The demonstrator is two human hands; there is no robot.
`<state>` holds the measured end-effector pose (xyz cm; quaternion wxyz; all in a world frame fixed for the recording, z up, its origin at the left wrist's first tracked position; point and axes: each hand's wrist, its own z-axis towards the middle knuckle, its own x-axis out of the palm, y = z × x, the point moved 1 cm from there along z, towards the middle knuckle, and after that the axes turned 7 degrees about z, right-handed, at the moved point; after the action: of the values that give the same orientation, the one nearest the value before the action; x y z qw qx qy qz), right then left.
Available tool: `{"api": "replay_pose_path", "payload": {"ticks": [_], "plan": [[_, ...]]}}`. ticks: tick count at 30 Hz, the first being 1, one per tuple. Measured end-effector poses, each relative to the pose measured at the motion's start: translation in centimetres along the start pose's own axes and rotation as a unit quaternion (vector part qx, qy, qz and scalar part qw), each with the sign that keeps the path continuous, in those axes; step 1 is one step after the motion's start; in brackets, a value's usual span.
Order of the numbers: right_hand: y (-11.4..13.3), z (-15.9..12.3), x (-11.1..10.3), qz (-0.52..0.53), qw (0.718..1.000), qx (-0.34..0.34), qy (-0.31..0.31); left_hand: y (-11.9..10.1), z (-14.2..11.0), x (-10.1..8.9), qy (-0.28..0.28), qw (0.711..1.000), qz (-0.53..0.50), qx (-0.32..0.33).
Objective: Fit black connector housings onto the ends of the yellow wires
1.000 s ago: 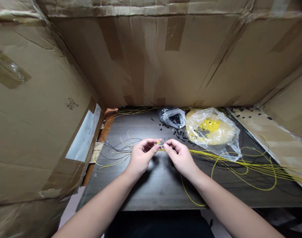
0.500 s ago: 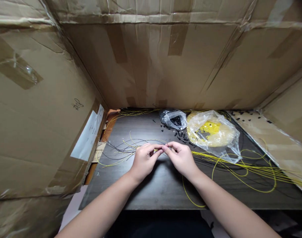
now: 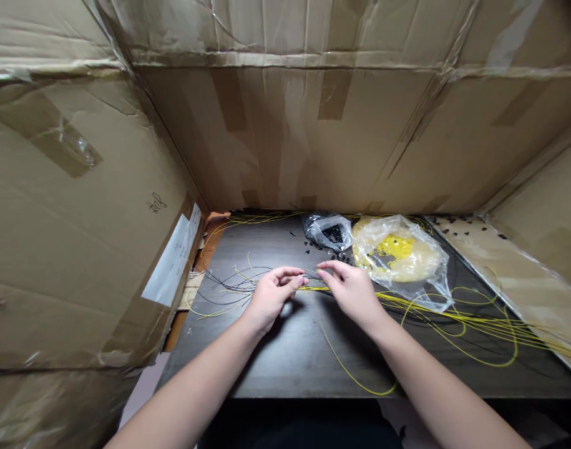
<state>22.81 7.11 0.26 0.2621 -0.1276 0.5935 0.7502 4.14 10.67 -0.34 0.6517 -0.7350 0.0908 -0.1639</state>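
My left hand (image 3: pixel 272 296) is closed in a pinch above the dark table. A tiny pale glint shows at its fingertips, too small to name. To its right, my right hand (image 3: pixel 353 292) also pinches, thumb against forefinger. A thin dark line shows by its fingertips, but what it holds is unclear. A small gap separates the two hands. Beneath them runs a bundle of thin yellow wires (image 3: pixel 435 312) and black wires (image 3: pixel 236 285). Their loose ends fan out left of my left hand. One yellow wire (image 3: pixel 344 368) curves toward the table's front edge.
Behind my right hand lie a clear bag of small black parts (image 3: pixel 334 234) and a larger bag of small yellow parts (image 3: pixel 395 246). Loose black pieces (image 3: pixel 341 257) are scattered near them. Cardboard walls (image 3: pixel 285 137) enclose the table (image 3: pixel 266 368) at the back and sides.
My hands, whose fingertips met half a second ago, have moved apart, the right one shifting slightly to the right. The camera view has tilted a little.
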Motion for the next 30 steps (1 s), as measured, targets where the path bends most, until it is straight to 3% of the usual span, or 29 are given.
{"api": "replay_pose_path", "payload": {"ticks": [6,12,16,18,21,23,26,30], "plan": [[-1.6,3.0,-2.5,-0.254,0.963,0.036,0.087,-0.2,-0.1,-0.1,0.026,0.999,-0.026,0.015],[-3.2,4.4,-1.1,-0.306,0.947,0.033,0.095,-0.2,-0.3,-0.2,0.036,0.998,-0.045,0.031],[-2.8,4.1,-0.7,-0.307,0.949,0.025,0.067,-0.3,-0.4,-0.3,0.025,0.998,-0.036,0.036],[-1.9,3.5,-1.0,-0.254,0.966,0.017,0.042,-0.4,-0.4,-0.4,0.014,0.999,-0.031,0.036],[0.1,1.8,-1.1,-0.029,0.998,0.009,0.049,-0.6,-0.5,-0.4,-0.005,0.999,-0.032,0.036],[1.2,0.6,-0.6,0.098,0.990,0.020,0.102,-0.6,-0.6,-0.3,-0.014,0.998,-0.039,0.041],[2.1,-1.0,0.6,0.184,0.968,0.036,0.168,-0.7,-0.7,-0.3,-0.026,0.997,-0.046,0.049],[2.1,-1.7,1.6,0.215,0.961,0.039,0.167,-0.5,-0.7,-0.3,-0.032,0.997,-0.040,0.048]]}}
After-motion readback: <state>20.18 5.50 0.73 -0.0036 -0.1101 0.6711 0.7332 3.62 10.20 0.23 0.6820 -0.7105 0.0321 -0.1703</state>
